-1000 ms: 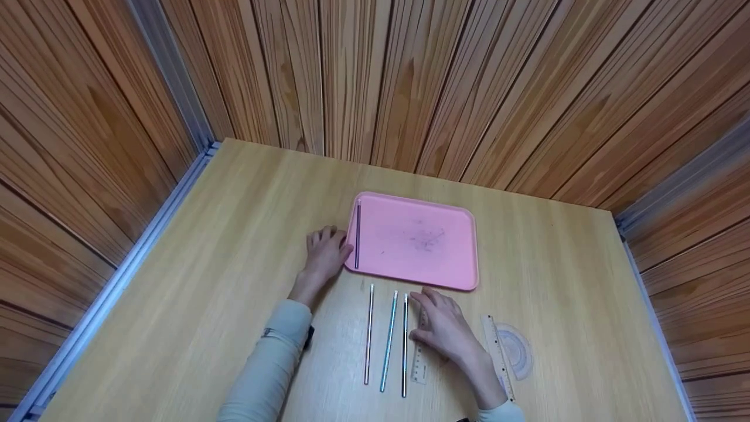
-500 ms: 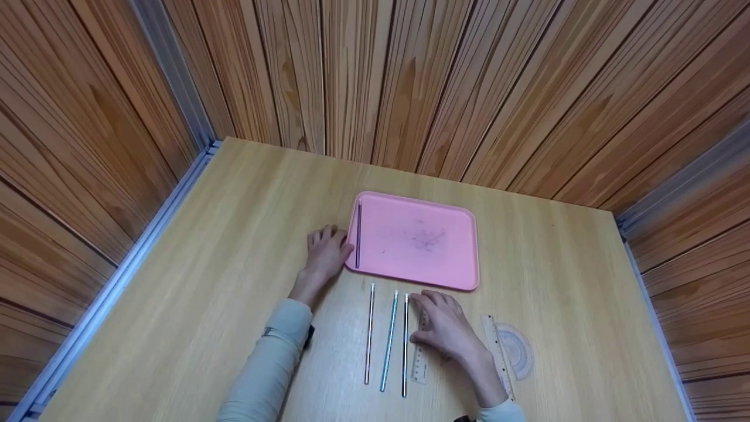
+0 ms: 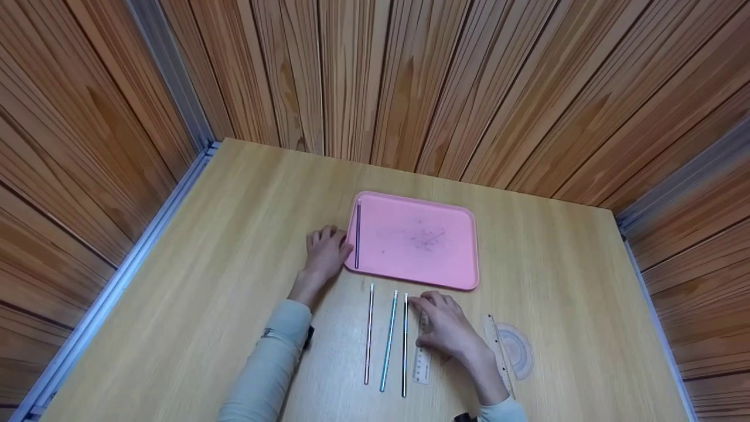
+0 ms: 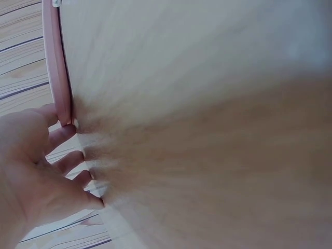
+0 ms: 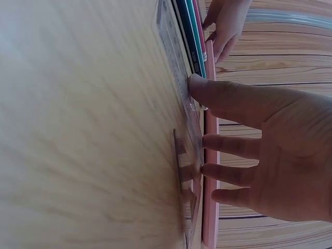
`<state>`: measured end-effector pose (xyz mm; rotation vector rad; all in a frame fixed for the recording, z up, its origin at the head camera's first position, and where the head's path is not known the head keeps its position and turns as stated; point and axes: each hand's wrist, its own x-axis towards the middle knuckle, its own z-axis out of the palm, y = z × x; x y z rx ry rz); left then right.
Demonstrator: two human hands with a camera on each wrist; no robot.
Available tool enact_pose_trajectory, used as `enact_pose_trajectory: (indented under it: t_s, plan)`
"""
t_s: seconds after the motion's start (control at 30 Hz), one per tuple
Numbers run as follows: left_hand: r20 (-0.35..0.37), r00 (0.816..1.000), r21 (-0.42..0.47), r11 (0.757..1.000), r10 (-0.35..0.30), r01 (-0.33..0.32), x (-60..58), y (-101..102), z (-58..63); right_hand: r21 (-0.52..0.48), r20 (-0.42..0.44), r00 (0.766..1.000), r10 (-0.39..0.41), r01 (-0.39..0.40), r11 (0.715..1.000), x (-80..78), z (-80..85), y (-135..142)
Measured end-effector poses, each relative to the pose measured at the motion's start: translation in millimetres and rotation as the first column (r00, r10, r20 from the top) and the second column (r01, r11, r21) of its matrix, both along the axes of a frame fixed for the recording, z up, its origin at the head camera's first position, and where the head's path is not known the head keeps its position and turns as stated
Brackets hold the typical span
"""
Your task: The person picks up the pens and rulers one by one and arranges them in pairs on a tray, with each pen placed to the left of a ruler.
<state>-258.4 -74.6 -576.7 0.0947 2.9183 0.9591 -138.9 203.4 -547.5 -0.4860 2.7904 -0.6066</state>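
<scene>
My left hand [image 3: 323, 253] is at the left edge of a pink tray [image 3: 430, 274]. In the left wrist view the tray's rim [image 4: 58, 67] passes between thumb and index finger, while the other fingertips rest on the table. My right hand [image 3: 450, 333] is low over a clear ruler-like piece [image 3: 420, 370], its fingers spread, its thumb at the piece's edge. The hand covers part of that piece. To its left lie a black pencil [image 3: 404, 351], a teal pencil [image 3: 388, 346] and a pinkish pencil [image 3: 368, 340], eraser ends away from me. A dark pencil [image 3: 358, 234] lies along the tray's left side.
Right of my right hand lie a clear ruler [image 3: 497, 351] and a clear protractor [image 3: 517, 351] side by side. The tray's middle has dark scuffs. Wood-panelled walls [image 3: 404, 82] with metal corner strips stand around the wooden table [image 3: 246, 193].
My right thumb has shifted slightly right, away from the black pencil and onto the clear piece's edge. My left hand, the tray and the pencils stay in place.
</scene>
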Motion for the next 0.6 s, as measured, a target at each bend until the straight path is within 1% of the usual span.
enact_pose_trajectory:
  t_s: [0.17,0.37,0.6]
  plan:
    - [0.006,1.000,0.000,1.000,0.004,-0.004,-1.0,-1,-0.7,0.000,0.038,0.999,0.007,-0.007,1.000,-5.9,2.0,0]
    - [0.009,1.000,-0.010,1.000,0.006,-0.006,-1.0,-1,-2.1,0.029,0.042,0.998,0.036,-0.038,0.999,-15.9,3.7,-3]
    - [0.025,1.000,-0.003,1.000,0.008,-0.008,-1.5,0,-1.3,0.011,0.060,0.998,0.031,-0.032,0.999,-21.6,3.6,-2]
